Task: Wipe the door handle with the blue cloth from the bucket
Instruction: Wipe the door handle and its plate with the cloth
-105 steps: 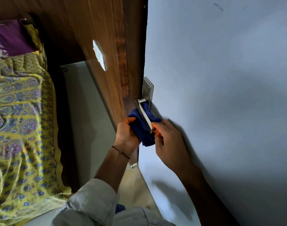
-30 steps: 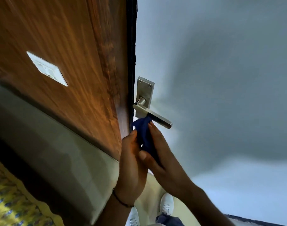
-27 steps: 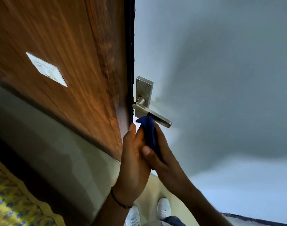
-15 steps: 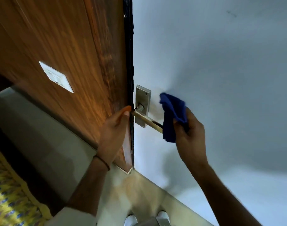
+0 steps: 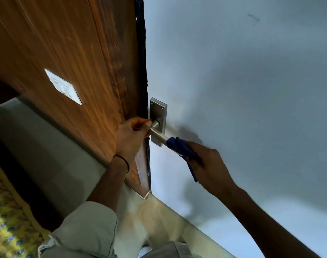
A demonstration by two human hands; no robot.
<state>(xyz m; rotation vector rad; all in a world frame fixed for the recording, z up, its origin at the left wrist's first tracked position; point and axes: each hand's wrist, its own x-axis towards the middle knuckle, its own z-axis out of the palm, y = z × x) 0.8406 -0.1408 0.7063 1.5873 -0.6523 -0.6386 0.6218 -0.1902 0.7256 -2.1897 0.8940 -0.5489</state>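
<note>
A silver lever door handle (image 5: 157, 135) on a steel backplate (image 5: 158, 113) sits at the edge of a pale blue-grey door (image 5: 233, 81). My right hand (image 5: 208, 165) is closed around a dark blue cloth (image 5: 180, 148), which wraps the outer end of the lever and hides its tip. My left hand (image 5: 132, 137) grips the edge of the door right beside the handle's stem, thumb and fingertips touching the lever's base. No bucket is in view.
A brown wooden panel (image 5: 75, 53) with a white switch plate (image 5: 63, 86) fills the left. A yellow patterned bedspread (image 5: 8, 226) lies at lower left. Pale floor (image 5: 153, 218) and a white shoe (image 5: 145, 251) show below the door.
Earlier both hands held the cloth under the lever. Then my left hand went to the door edge by the stem, and my right hand brought the cloth down onto the lever's outer end.
</note>
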